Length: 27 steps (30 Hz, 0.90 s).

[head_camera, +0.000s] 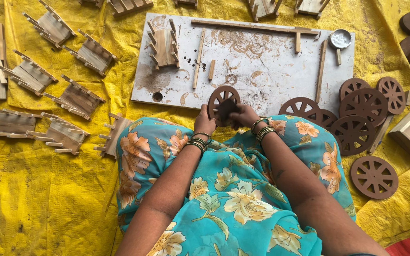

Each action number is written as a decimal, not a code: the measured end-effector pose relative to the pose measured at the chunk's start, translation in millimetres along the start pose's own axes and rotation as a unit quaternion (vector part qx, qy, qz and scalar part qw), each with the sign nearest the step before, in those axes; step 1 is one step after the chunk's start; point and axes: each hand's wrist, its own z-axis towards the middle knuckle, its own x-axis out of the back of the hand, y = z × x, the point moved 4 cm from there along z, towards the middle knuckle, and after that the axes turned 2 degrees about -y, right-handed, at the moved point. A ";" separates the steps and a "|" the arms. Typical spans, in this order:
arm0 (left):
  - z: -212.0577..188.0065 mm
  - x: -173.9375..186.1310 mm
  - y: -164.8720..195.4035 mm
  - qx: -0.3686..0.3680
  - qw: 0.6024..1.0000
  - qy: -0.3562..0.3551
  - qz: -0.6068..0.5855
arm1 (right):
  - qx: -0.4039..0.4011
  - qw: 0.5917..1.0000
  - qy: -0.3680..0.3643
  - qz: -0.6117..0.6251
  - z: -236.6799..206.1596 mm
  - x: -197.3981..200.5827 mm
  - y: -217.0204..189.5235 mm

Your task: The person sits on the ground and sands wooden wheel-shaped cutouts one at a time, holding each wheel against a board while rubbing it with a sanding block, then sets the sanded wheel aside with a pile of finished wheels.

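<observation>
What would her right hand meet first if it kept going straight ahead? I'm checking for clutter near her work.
Likely the spoked wooden wheel that the right hand already touches; beyond it lies the white board. Depth is hard to judge.

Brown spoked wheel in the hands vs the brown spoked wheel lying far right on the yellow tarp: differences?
The held brown spoked wooden wheel stands tilted at the white board's near edge; the lone brown spoked wheel on the yellow tarp lies flat. The left hand and right hand grip the held one and a dark piece partly covers it; the lone one is untouched and fully visible. Both are round, brown, with spoke cutouts.
</observation>
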 end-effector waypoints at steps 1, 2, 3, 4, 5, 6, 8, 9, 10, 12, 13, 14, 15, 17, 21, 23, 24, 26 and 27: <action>-0.4 -0.6 1.1 -0.010 1.000 -0.001 0.012 | 0.000 0.997 0.071 0.021 -0.5 7.1 0.1; -0.6 -1.6 2.5 -0.021 0.999 -0.001 0.024 | 0.001 0.989 0.143 0.043 -1.8 14.1 0.3; -1.1 -1.7 3.9 -0.031 0.999 0.002 0.021 | -0.018 0.983 0.181 0.006 -3.0 18.6 1.0; -2.2 -1.5 4.8 -0.041 0.999 0.006 0.019 | -0.037 0.975 0.218 -0.031 -4.5 23.0 1.6; -3.7 -0.3 6.6 -0.050 0.999 0.010 0.016 | -0.056 0.963 0.253 -0.067 -6.4 27.1 1.7; -5.0 0.8 8.4 -0.049 0.999 0.012 0.020 | -0.045 0.958 0.270 -0.084 -7.3 29.5 0.1; -7.1 4.9 11.8 -0.045 0.998 0.019 0.028 | -0.022 0.947 0.299 -0.118 -9.2 33.8 -3.0; -8.8 7.2 13.6 -0.051 0.998 0.028 0.032 | 0.027 0.922 0.337 -0.188 -11.5 36.2 -9.2; -10.1 8.7 15.4 -0.058 0.997 0.037 0.036 | 0.076 0.890 0.371 -0.256 -14.2 37.4 -15.3; -11.3 10.7 18.1 -0.073 0.995 0.050 0.035 | 0.114 0.866 0.396 -0.284 -17.1 38.8 -19.4; -11.7 11.1 18.5 -0.080 0.995 0.053 0.031 | 0.101 0.881 0.390 -0.247 -16.8 40.1 -17.3; -11.9 10.9 18.8 -0.087 0.994 0.056 0.027 | 0.088 0.895 0.383 -0.210 -16.6 41.0 -15.3; -11.2 10.4 18.1 -0.083 0.995 0.053 0.028 | 0.085 0.898 0.378 -0.209 -16.7 41.1 -15.1; -9.6 9.8 16.3 -0.073 0.996 0.049 0.031 | 0.079 0.903 0.366 -0.209 -16.5 40.9 -14.3; -6.4 10.7 14.5 -0.059 0.996 0.050 0.053 | 0.169 0.911 0.303 -0.222 -15.9 33.9 -19.9; -6.8 10.3 14.0 -0.051 0.996 0.044 0.061 | 0.101 0.960 0.243 -0.096 -11.9 31.6 -11.4; -7.1 9.8 14.6 -0.056 0.996 0.041 0.065 | 0.108 0.961 0.244 -0.075 -12.2 31.0 -11.4; -8.3 8.8 15.8 -0.066 0.995 0.036 0.072 | 0.124 0.961 0.246 -0.032 -12.8 29.3 -11.8; -9.2 8.0 16.8 -0.076 0.994 0.033 0.077 | 0.138 0.952 0.262 -0.078 -13.9 28.5 -14.0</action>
